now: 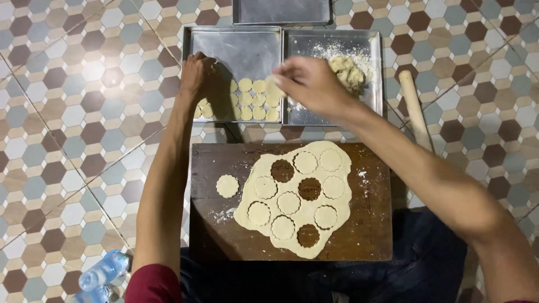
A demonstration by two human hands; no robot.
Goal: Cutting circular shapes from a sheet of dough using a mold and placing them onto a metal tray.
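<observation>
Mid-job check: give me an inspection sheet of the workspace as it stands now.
Surface: dark wooden board, floured, on a hexagon-tiled floor.
Job's things: rolled dough sheet with scalloped rounds cut, three holes; one loose round; left tray holding rows of rounds; right tray with flour and a dough lump.
Clutter: rolling pin; plastic bottle; third tray.
Grippers: left hand on left tray; right hand holding a dough piece over the trays.
Cables: nothing seen.
Surroundings: tiled floor only.

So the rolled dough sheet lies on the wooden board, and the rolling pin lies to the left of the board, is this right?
Not quite. The dough sheet does lie on the wooden board, but the rolling pin lies to the board's upper right, on the tiled floor, as the head view shows.
</observation>
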